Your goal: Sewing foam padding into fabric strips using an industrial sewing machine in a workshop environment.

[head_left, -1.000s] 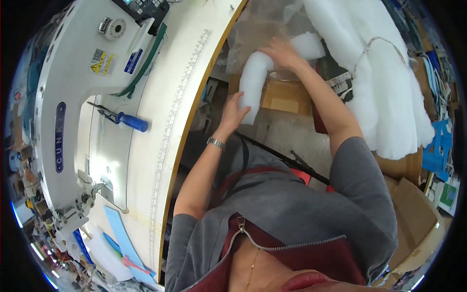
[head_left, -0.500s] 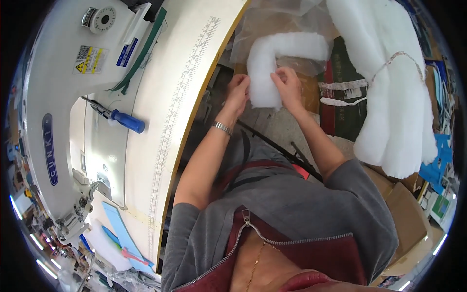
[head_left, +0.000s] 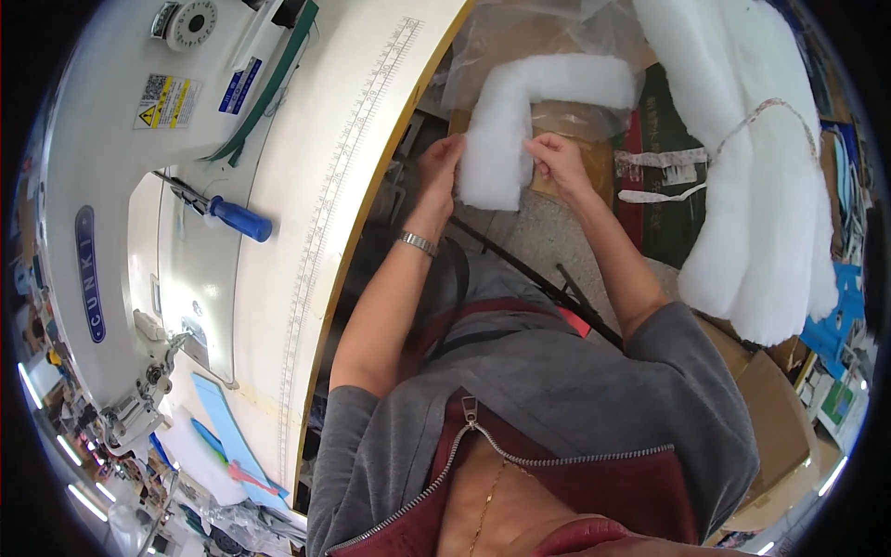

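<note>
Between my hands is a long strip of fluffy white wadding (head_left: 501, 139), bent at its far end and running off to the right. My left hand (head_left: 439, 172) pinches its left edge, fingers closed. On the opposite edge, the fingertips of my right hand (head_left: 559, 162) are closed on the wadding too. The strip's near end hangs free above the floor. Its far part lies over clear plastic sheeting (head_left: 469, 56) and a brown cardboard box (head_left: 594, 153).
At left a white sewing machine (head_left: 102, 186) stands on a table with a printed ruler (head_left: 343, 195). A blue-handled screwdriver (head_left: 239, 219) and blue strips (head_left: 223, 418) lie there. To the right are a tied bundle of white wadding (head_left: 742, 186) and a cardboard carton (head_left: 775, 427).
The near part of the wadding has shifted slightly left. My left hand has moved a little left with it, and my right hand sits slightly farther right.
</note>
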Action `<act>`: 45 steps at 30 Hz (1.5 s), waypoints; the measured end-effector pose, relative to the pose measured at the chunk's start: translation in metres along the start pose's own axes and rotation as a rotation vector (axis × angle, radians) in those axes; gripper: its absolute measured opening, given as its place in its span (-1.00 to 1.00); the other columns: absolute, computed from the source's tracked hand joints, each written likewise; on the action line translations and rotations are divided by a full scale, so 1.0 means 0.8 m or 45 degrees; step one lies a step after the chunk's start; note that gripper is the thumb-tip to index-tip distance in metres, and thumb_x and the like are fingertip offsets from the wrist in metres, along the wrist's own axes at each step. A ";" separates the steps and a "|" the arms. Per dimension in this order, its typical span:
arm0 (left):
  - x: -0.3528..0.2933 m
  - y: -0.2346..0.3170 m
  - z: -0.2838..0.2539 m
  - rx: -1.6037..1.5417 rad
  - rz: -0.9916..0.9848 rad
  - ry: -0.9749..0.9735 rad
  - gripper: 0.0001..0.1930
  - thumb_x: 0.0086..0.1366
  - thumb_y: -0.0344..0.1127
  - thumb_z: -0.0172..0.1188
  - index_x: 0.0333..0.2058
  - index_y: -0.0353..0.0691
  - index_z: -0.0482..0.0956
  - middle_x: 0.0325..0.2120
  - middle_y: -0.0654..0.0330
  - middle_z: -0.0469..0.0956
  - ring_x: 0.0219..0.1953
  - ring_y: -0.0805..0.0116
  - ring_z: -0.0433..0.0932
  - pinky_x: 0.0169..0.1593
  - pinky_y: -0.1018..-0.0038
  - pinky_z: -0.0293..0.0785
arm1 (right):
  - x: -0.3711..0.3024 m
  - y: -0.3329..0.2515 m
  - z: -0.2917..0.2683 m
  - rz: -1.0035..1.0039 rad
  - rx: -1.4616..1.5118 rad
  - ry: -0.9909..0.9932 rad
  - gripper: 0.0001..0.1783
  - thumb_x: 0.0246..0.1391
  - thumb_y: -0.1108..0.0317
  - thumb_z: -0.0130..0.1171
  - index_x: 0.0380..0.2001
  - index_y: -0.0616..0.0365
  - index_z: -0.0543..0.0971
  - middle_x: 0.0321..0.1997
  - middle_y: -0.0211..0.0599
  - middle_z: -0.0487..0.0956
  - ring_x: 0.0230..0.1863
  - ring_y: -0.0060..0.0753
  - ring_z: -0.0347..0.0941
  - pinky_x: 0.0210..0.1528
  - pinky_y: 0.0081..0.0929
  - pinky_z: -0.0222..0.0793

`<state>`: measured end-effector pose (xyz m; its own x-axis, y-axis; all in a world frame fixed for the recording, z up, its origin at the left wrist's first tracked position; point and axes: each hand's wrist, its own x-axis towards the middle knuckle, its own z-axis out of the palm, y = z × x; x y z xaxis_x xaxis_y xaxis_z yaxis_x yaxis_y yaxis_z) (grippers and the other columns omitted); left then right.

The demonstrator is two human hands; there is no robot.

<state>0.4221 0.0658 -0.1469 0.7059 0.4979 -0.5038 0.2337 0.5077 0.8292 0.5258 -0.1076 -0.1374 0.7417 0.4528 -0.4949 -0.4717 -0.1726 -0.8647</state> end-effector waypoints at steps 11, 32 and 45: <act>-0.009 -0.019 -0.007 -0.245 -0.242 0.123 -0.89 0.22 -0.29 0.05 -0.29 -0.12 0.43 -0.38 0.35 0.45 -0.34 0.54 0.40 -0.27 0.56 0.35 | 0.002 -0.004 0.016 0.015 -0.143 0.063 -0.90 -0.10 0.35 0.11 -0.53 0.15 0.50 -0.69 -0.54 0.37 -0.72 -0.72 0.22 -0.72 -0.72 0.12; -0.032 0.048 -0.006 -0.206 -0.073 -0.178 -0.69 0.24 -0.29 0.00 -0.02 -0.07 0.32 -0.11 0.29 0.41 -0.10 0.32 0.41 -0.09 0.32 0.40 | -0.031 -0.063 0.029 -1.010 -1.578 0.152 -0.62 -0.17 0.29 0.20 -0.19 0.10 0.49 -0.13 -0.18 0.49 -0.08 -0.14 0.38 -0.10 -0.31 0.32; -0.121 0.083 -0.051 1.160 0.382 -0.187 -0.90 0.19 -0.46 -0.02 -0.31 -0.18 0.43 -0.43 0.34 0.41 -0.36 0.59 0.41 -0.26 0.65 0.35 | 0.055 -0.050 -0.035 -0.594 -1.763 0.370 -0.56 -0.16 0.37 0.09 -0.09 0.00 0.44 -0.10 -0.20 0.43 -0.05 -0.09 0.33 -0.01 -0.20 0.23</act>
<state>0.3425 0.0800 -0.0529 0.8827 0.3937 -0.2567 0.4150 -0.3963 0.8190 0.5904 -0.1056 -0.1270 0.8399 0.5426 -0.0129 0.5217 -0.8137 -0.2562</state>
